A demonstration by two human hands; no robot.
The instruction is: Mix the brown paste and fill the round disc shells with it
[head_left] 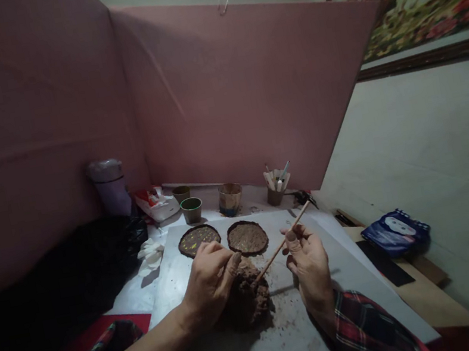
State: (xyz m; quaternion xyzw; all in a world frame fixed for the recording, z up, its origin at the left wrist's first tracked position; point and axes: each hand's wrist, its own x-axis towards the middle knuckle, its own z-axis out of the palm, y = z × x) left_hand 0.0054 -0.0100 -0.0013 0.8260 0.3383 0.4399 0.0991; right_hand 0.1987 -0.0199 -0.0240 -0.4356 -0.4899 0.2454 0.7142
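Note:
A rough brown lump (245, 303) sits on the white board (343, 253), with brown crumbs scattered around it. My right hand (308, 259) grips a thin wooden stick (280, 245) between thumb and fingers; the stick's lower end touches the lump's upper right side. On the lump's upper left my left hand (211, 279) rests with thumb and fingers drawn together, and what is between them, if anything, is too small to tell. Behind the hands lie two round brown discs with dark rims, the left one (199, 239) flecked with yellow, the right one (248, 238) plain brown.
At the back stand a green-lined cup (192, 210), a glass jar (230, 199) and a pot of pens (274, 194). Crumpled tissue (151, 255) and a black bag (89, 255) lie left. A blue pouch (397, 234) sits on the right.

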